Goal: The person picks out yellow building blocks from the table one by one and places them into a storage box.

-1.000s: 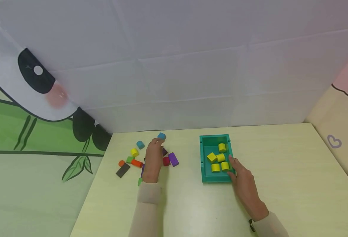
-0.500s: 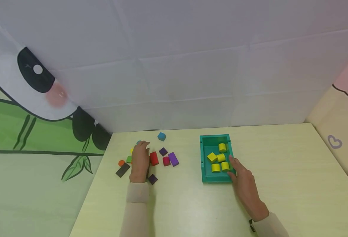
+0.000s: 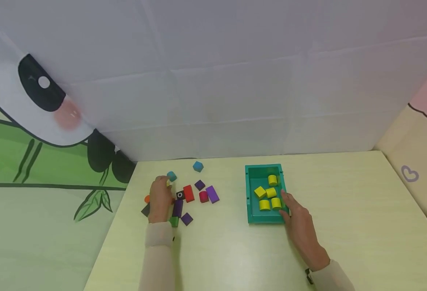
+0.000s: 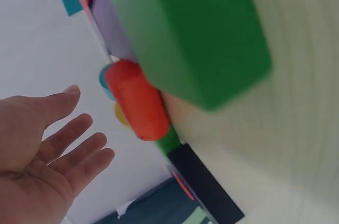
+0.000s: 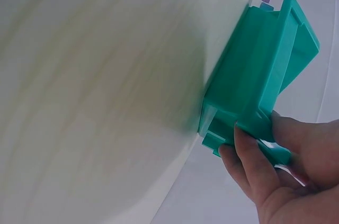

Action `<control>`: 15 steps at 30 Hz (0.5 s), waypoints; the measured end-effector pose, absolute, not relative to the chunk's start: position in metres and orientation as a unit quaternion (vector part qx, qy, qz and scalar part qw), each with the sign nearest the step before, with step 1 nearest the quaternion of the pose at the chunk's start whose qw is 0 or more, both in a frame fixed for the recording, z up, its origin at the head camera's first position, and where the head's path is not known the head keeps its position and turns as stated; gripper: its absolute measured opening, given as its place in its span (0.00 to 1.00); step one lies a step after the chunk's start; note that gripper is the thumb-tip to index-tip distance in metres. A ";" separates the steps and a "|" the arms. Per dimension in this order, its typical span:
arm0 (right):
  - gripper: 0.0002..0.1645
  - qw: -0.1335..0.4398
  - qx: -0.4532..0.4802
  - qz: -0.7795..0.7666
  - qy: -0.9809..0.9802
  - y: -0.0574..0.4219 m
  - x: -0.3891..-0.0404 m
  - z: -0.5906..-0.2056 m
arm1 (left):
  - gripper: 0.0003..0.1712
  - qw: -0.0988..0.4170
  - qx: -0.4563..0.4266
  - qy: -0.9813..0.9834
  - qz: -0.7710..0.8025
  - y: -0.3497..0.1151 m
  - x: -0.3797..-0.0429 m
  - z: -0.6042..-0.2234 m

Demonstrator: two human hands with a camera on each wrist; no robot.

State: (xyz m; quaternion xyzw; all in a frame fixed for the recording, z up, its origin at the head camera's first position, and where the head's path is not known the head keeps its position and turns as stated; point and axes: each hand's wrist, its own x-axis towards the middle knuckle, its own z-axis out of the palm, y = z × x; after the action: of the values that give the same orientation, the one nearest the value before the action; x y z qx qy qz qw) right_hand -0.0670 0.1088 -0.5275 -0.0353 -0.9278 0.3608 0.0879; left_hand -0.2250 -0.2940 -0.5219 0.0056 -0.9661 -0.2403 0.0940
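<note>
My left hand [image 3: 159,198] is over the scattered toy blocks on the left of the table, its fingertips by a yellow block [image 3: 168,183] that is mostly hidden. In the left wrist view that hand's fingers are spread loosely, apart from the orange-red cylinder [image 4: 137,99] and the yellow block [image 4: 121,114]. My right hand [image 3: 301,226] grips the right wall of a teal bin [image 3: 250,218], thumb on one side and fingers on the other, as the right wrist view shows. Inside the bin lie several yellow blocks [image 3: 270,192], mostly cylinders.
Around the left hand lie a blue block [image 3: 171,176], a red block [image 3: 189,193], a crimson cylinder [image 3: 203,197], purple blocks [image 3: 212,194] and a green block [image 3: 174,221]. Another blue block [image 3: 197,166] lies near the back edge. A pale cloth wall [image 3: 213,101] rises behind the table.
My left hand has moved left across the blocks, from near the back blue block to the yellow one, uncovering the red and dark blocks. My right hand and the bin have stayed put.
</note>
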 end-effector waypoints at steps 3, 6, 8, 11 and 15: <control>0.42 0.090 -0.036 0.362 -0.927 0.109 -0.068 -0.527 | 0.21 0.074 0.020 -0.965 -0.249 -0.299 -0.228 -0.524; 0.42 0.090 -0.036 0.363 -0.927 0.109 -0.068 -0.527 | 0.22 0.062 0.026 -0.965 -0.253 -0.304 -0.231 -0.528; 0.42 0.090 -0.035 0.364 -0.926 0.109 -0.068 -0.528 | 0.24 0.054 0.029 -0.966 -0.252 -0.307 -0.232 -0.530; 0.42 0.093 -0.034 0.364 -0.926 0.109 -0.068 -0.528 | 0.25 0.040 0.033 -0.966 -0.254 -0.310 -0.234 -0.532; 0.42 0.093 -0.034 0.364 -0.926 0.109 -0.068 -0.529 | 0.27 0.021 0.039 -0.967 -0.251 -0.312 -0.235 -0.533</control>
State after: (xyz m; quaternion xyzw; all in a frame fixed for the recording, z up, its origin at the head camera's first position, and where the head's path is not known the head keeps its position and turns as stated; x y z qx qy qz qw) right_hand -0.0679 0.1094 -0.5290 -0.0344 -0.9262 0.3638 0.0930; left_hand -0.2352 -0.3116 -0.5333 0.0394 -0.9668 -0.2515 0.0209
